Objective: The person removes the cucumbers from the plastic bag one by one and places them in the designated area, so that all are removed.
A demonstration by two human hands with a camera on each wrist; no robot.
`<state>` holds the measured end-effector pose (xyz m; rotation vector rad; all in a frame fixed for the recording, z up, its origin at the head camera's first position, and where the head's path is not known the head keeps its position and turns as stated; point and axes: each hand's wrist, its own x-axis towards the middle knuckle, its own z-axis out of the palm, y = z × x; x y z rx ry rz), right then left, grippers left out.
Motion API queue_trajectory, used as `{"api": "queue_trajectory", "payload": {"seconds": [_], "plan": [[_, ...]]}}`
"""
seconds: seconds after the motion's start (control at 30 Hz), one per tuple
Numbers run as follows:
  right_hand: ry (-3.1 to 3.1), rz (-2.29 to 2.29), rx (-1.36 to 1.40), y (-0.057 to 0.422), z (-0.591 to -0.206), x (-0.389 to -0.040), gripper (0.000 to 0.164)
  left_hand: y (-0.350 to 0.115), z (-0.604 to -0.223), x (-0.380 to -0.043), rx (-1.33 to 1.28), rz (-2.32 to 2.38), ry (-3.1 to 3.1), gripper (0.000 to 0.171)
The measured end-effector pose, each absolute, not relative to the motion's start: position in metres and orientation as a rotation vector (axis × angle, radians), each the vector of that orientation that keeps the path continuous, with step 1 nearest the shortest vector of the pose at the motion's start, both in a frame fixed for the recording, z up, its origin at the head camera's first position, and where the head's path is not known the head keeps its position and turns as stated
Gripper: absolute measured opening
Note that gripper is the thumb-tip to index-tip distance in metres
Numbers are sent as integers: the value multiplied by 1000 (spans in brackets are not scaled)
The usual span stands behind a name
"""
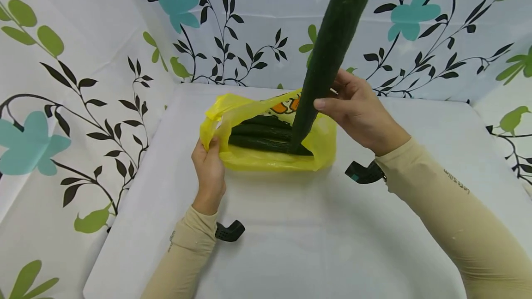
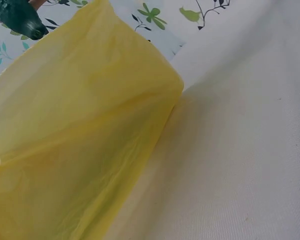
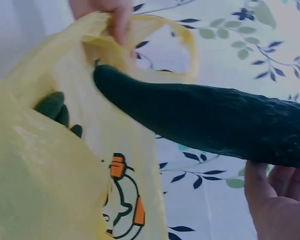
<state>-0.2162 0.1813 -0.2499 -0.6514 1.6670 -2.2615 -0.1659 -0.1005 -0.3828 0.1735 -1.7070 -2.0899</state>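
My right hand (image 1: 359, 110) grips a long dark green cucumber (image 1: 332, 45) near its lower half, tilted upright above the mouth of a yellow plastic bag (image 1: 270, 163). In the right wrist view the narrow stem end of that cucumber (image 3: 200, 117) points at the bag's opening. My left hand (image 1: 209, 174) pinches the bag's left edge by its handle. Several more cucumbers (image 1: 262, 137) lie inside the bag, seen through its mouth; their ends show in the right wrist view. An orange and black print marks the bag's far side. The left wrist view is mostly filled by yellow plastic (image 2: 85, 120).
The bag rests on a white-covered table (image 1: 274, 253). Behind and beside it hangs a white cloth (image 1: 257, 13) printed with leaves, birds and blue flowers. A black wrist camera (image 1: 365, 172) sits at the right wrist and another (image 1: 230, 231) at the left.
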Motion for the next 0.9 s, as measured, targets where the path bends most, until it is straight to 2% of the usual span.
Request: {"api": "queue_trajectory", "payload": {"seconds": [0.37,0.6,0.9], "plan": [[1216,-2585,-651,208,-233,-218,45,-101,-384,-165,195,-2094,-1720,30],[1158,-2784,-700,229,-220,-218,40,-102,-386,-165,193,-2104,-1700,30],[1157,-2928,-701,265,-211,-217,49,-101,-387,-164,193,-2103,-1704,29]]}}
